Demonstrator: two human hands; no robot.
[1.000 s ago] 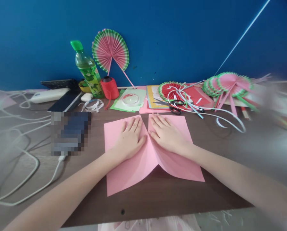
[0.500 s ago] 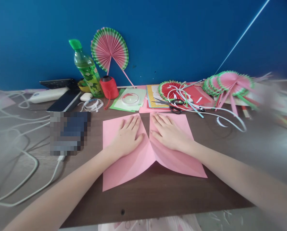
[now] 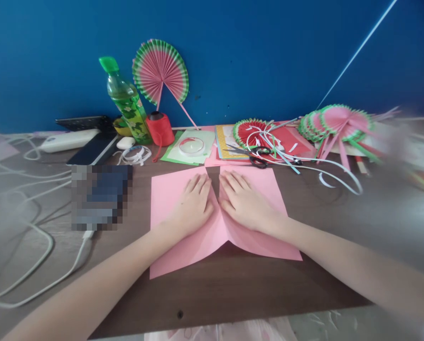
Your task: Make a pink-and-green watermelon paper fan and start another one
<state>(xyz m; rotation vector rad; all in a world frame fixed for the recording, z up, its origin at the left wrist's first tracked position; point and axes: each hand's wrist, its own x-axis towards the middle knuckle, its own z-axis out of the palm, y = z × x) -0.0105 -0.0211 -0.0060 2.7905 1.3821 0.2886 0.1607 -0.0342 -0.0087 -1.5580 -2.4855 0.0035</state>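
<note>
Pink paper (image 3: 167, 199) lies on the brown table, creased down the middle, with a V-shaped gap at its far edge and the near part of the fold raised off the table. My left hand (image 3: 195, 204) rests flat on the left half, fingers stretched forward. On the right half my right hand (image 3: 245, 201) lies palm down, its thumb near the central crease. Neither hand grips anything. Beyond the paper are black-handled scissors (image 3: 258, 161), a roll of clear tape (image 3: 192, 146) and a folded red paper fan (image 3: 250, 135).
On the left are a blurred-out phone (image 3: 105, 196), white cables (image 3: 50, 244), a green bottle (image 3: 128, 106) and a red spool (image 3: 162, 130). A round pleated fan (image 3: 160, 71) leans on the blue wall. More fans (image 3: 345, 123) lie at the back right.
My left hand has slid right toward the central crease, its fingers closer together. My right hand has shifted slightly left, its thumb nearer the crease.
</note>
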